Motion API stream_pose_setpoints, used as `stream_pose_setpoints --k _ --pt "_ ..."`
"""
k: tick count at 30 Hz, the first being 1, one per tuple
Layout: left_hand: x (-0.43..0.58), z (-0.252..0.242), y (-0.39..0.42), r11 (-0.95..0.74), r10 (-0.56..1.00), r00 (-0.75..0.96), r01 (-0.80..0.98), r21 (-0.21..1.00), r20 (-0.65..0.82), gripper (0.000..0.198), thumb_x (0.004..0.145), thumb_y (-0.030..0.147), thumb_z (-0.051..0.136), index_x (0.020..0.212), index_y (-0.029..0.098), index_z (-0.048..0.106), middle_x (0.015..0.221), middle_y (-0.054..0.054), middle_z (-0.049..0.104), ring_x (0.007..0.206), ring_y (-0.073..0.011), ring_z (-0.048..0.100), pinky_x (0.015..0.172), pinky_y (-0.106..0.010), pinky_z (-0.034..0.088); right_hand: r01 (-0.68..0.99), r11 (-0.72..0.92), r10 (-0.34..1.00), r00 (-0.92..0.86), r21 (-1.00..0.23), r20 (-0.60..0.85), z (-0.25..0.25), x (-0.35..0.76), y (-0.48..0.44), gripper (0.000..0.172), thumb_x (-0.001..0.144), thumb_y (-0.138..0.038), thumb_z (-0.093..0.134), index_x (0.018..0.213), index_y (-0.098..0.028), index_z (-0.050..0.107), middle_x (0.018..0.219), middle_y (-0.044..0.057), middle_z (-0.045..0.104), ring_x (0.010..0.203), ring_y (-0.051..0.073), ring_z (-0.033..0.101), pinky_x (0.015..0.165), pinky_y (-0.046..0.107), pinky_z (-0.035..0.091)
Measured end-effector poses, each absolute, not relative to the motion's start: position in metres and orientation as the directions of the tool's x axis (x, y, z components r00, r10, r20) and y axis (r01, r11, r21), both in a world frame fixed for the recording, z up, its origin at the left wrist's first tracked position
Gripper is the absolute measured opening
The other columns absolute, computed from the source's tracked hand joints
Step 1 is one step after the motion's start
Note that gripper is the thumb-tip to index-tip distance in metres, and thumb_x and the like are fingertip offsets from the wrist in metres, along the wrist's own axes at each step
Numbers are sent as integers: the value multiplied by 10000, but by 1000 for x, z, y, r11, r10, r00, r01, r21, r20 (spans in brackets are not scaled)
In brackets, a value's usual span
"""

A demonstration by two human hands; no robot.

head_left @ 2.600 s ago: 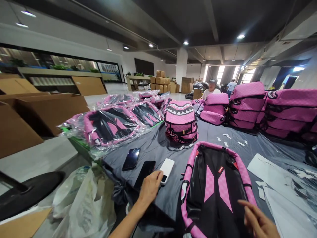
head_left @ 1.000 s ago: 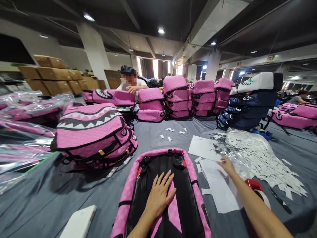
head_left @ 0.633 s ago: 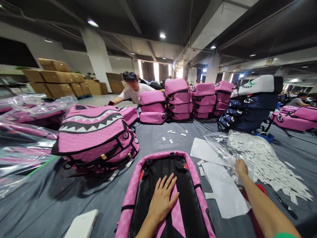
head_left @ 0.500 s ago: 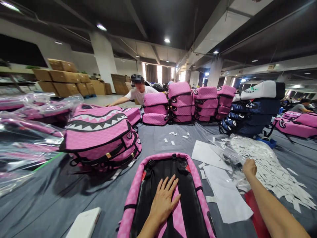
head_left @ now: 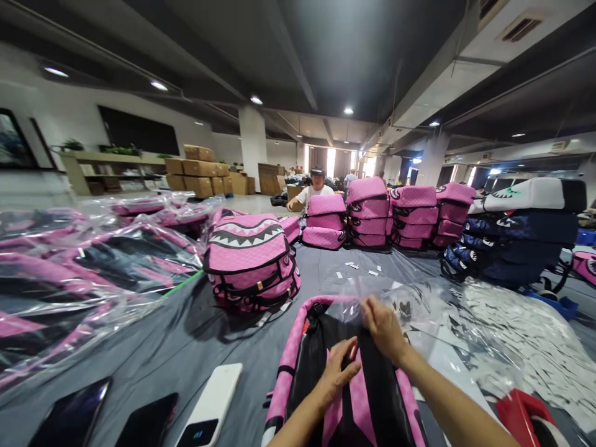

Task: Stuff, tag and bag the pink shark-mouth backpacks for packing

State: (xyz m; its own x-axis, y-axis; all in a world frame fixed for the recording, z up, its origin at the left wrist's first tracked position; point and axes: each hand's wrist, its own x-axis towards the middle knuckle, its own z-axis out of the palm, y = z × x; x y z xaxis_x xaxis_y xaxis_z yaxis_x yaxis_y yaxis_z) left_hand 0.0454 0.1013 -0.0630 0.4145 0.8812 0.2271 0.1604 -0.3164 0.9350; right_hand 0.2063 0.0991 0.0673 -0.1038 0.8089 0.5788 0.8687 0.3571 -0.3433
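Observation:
A pink and black backpack (head_left: pixel 295 347) lies in front of me with its black back panel facing up. My left hand (head_left: pixel 333 379) rests over the middle of that panel, thumb and fingers apart; a small red bit shows by its fingertips, too small to name. Closed on the edge of a clear plastic bag (head_left: pixel 419 304), my right hand (head_left: pixel 384 329) is above the upper right of the backpack. The crumpled bag trails to the right across white paper and a heap of white slips (head_left: pixel 521 335).
A white power bank (head_left: pixel 218 391) and two dark phones (head_left: pixel 72 413) lie front left. Bagged backpacks (head_left: pixel 139 254) are at left, a pink backpack stack (head_left: pixel 251 267) farther in. A red tape dispenser (head_left: pixel 526 413) sits front right. Backpack piles (head_left: pixel 367 208) and a co-worker (head_left: pixel 316 186) are beyond.
My right hand has come left from the slips, pulling the plastic bag over the backpack's top. My left hand has bent its fingers slightly. The view has turned left, showing the phones.

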Motion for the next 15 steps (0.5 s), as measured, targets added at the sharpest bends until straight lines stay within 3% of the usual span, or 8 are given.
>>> stream_pose_setpoints --k 2,4,7,11,13,15 --pt "41 -54 83 -20 939 332 -201 979 87 792 782 797 539 1302 207 639 1310 -159 661 1263 -335 581 1037 -522 464 833 432 812 -194 -345 550 49 171 77 343 1053 -380 286 858 -225 521 630 -13 609 537 146 602 543 242 319" --pt "33 -49 63 154 969 241 -444 883 -48 748 716 779 637 1182 198 703 1199 -153 713 1144 -320 655 922 -458 531 835 447 827 -248 -322 504 28 149 59 314 1053 -356 299 866 -225 514 624 -18 628 541 149 632 524 240 289" --pt "16 -53 40 118 992 34 -535 837 -119 668 565 695 811 979 174 763 1009 -120 759 973 -282 700 814 -362 549 854 446 842 -299 -268 449 1 135 45 258 1044 -321 347 870 -228 512 644 -18 667 554 152 658 515 246 240" --pt "-13 -72 27 16 998 -57 -271 962 -33 597 611 741 746 688 149 720 664 -50 699 634 -191 631 639 -296 514 886 394 872 -275 -246 405 -6 139 48 211 1010 -310 442 826 -229 505 622 -27 641 531 148 622 517 256 188" --pt "-26 -77 22 -67 998 -16 -28 997 66 613 683 769 661 575 166 639 540 -16 607 532 -162 556 562 -284 468 874 352 884 -193 -335 425 6 143 56 253 1008 -319 414 779 -227 469 587 -35 575 506 139 566 517 250 204" --pt "-37 -73 15 -193 981 12 234 953 196 574 786 727 579 592 188 617 559 -15 600 545 -175 563 570 -302 469 802 353 886 -121 -483 447 24 144 61 302 1013 -335 355 736 -230 417 576 -44 507 505 128 511 526 236 260"
